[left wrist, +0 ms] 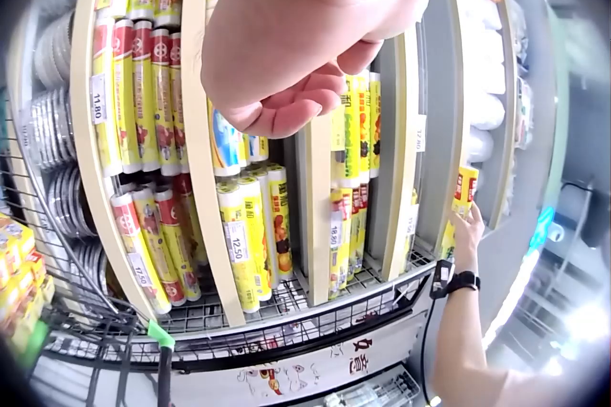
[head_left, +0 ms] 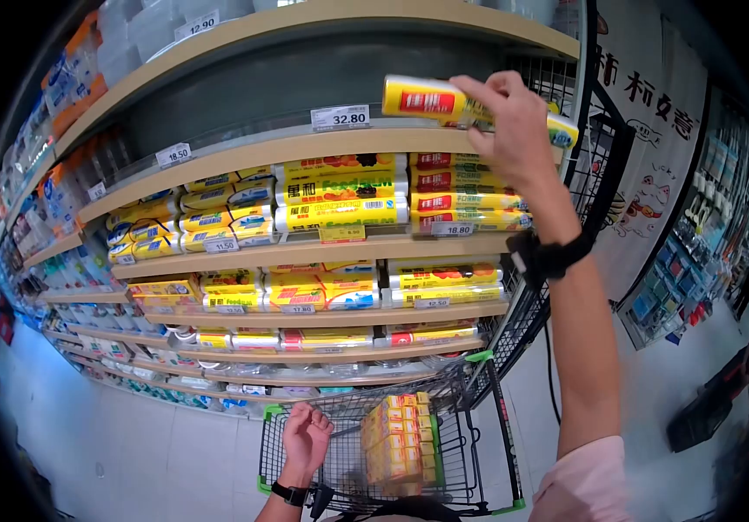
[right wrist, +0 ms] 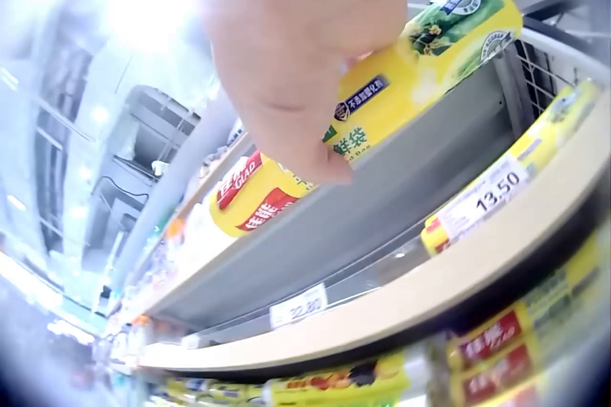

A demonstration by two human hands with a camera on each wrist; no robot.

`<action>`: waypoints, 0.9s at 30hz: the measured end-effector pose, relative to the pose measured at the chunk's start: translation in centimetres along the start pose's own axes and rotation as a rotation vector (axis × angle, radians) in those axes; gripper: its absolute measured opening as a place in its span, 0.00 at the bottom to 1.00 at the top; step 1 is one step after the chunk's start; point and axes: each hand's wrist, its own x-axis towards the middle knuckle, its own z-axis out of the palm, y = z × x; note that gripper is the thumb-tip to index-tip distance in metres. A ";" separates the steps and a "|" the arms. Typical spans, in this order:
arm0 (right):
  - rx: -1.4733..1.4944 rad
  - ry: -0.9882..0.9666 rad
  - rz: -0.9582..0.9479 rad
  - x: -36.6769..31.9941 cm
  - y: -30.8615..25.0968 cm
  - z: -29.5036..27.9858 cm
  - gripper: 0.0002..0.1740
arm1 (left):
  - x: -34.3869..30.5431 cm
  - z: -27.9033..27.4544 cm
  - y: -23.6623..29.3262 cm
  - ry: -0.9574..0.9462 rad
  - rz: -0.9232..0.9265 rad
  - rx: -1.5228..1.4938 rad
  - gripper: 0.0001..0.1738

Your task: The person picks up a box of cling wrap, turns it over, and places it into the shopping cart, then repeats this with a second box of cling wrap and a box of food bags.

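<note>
My right hand (head_left: 514, 126) grips a yellow roll of Glad bags (head_left: 427, 98) around its middle, with red label blocks at one end and green print at the other. In the right wrist view the roll (right wrist: 382, 102) slants in front of a grey shelf back, above a price tag reading 13.50 (right wrist: 492, 195). Another yellow roll (right wrist: 535, 164) lies on that shelf behind the tag. Low over the shopping cart (head_left: 340, 409), my left hand (head_left: 307, 435) hangs with loosely curled fingers and holds nothing. It shows large in the left wrist view, where the left hand (left wrist: 305, 54) covers part of the shelves.
Lower shelves carry yellow rolls (head_left: 340, 213) and boxes behind price tags. A stack of yellow and orange boxes (head_left: 399, 439) sits in the cart. A black wire rack (head_left: 605, 165) borders the shelf on the right, beside a white banner (head_left: 653, 157). Clear plastic containers (head_left: 144, 26) stand above.
</note>
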 end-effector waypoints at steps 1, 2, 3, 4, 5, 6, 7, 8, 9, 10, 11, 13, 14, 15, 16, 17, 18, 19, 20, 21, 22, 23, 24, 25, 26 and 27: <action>0.068 -0.037 0.030 -1.8 -1.6 -1.0 0.31 | -0.2 0.9 0.0 -0.010 0.011 0.033 0.03; 0.114 -0.045 0.015 -3.8 -3.0 -1.7 0.32 | -0.6 2.0 0.0 -0.017 0.020 0.066 0.04; 0.159 -0.054 -0.002 -5.8 -4.3 -2.2 0.32 | -0.9 2.8 -0.1 -0.023 0.030 0.097 0.04; 0.175 -0.068 -0.012 -8.0 -5.7 -2.6 0.32 | -0.8 2.5 -0.2 -0.127 0.049 0.115 0.09; 0.192 -0.085 -0.023 -10.2 -7.0 -2.9 0.32 | -1.3 3.1 -0.4 -0.143 0.061 0.154 0.13; 0.245 -0.115 -0.016 -12.4 -8.3 -2.9 0.32 | -1.5 4.1 -0.5 -0.160 0.075 0.192 0.17; 0.300 -0.147 -0.007 -14.6 -9.5 -2.9 0.32 | -1.8 5.1 -0.6 -0.175 0.087 0.231 0.21; 0.336 -0.187 0.008 -16.6 -10.9 -3.1 0.32 | -2.3 6.1 -0.7 -0.206 0.107 0.258 0.26; 0.373 -0.225 0.023 -18.4 -12.2 -3.4 0.32 | -2.6 7.0 -0.9 -0.236 0.127 0.287 0.31; 0.403 -0.253 0.036 -20.0 -13.5 -3.8 0.31 | -3.1 8.0 -1.0 -0.263 0.146 0.317 0.37; 0.436 -0.283 0.048 -21.5 -14.7 -4.3 0.31 | -3.4 8.8 -1.1 -0.283 0.180 0.346 0.40; 0.489 -0.347 0.055 -24.1 -16.7 -4.8 0.30 | -4.3 10.3 -1.3 -0.317 0.241 0.408 0.45; 0.512 -0.352 0.054 -25.3 -17.6 -4.8 0.29 | -4.7 10.9 -1.5 -0.303 0.272 0.428 0.49; 0.537 -0.360 0.054 -26.4 -18.2 -4.9 0.29 | -5.1 10.6 -1.8 -0.315 0.272 0.379 0.41; 0.541 -0.396 0.058 -27.3 -18.8 -5.2 0.30 | -5.3 10.0 -2.2 -0.257 0.295 0.448 0.37; 0.574 -0.412 0.076 -27.8 -19.2 -5.4 0.30 | -5.5 9.4 -2.4 -0.200 0.321 0.520 0.33; 0.608 -0.429 0.097 -28.4 -19.5 -5.6 0.30 | -6.2 9.3 -2.5 -0.154 0.330 0.521 0.30; 0.639 -0.441 0.116 -28.9 -19.8 -5.7 0.31 | -6.7 9.4 -2.6 -0.115 0.343 0.523 0.27; 0.693 -0.447 0.138 -29.5 -19.8 -5.7 0.31 | -7.0 9.4 -2.4 -0.080 0.360 0.525 0.25; 0.661 -0.456 0.187 -29.7 -19.6 -6.1 0.32 | -7.2 9.1 -2.1 -0.034 0.367 0.536 0.23; 0.627 -0.464 0.234 -29.7 -19.2 -6.7 0.32 | -7.2 8.6 -1.7 0.009 0.377 0.545 0.22; 0.592 -0.475 0.282 -30.0 -18.8 -7.1 0.33 | -7.4 8.1 -1.3 0.053 0.383 0.554 0.21; 0.545 -0.485 0.323 -30.8 -18.2 -7.2 0.33 | -7.3 7.7 -0.9 0.102 0.410 0.554 0.19; 0.640 -0.504 0.396 -31.5 -17.8 -7.2 0.31 | -7.5 7.8 -0.3 0.125 0.405 0.518 0.17; 0.732 -0.522 0.474 -32.1 -17.3 -7.0 0.30 | -7.4 7.0 0.3 0.118 0.384 0.512 0.17; 0.822 -0.539 0.555 -32.5 -17.2 -6.9 0.29 | -7.3 6.5 0.8 0.111 0.361 0.505 0.16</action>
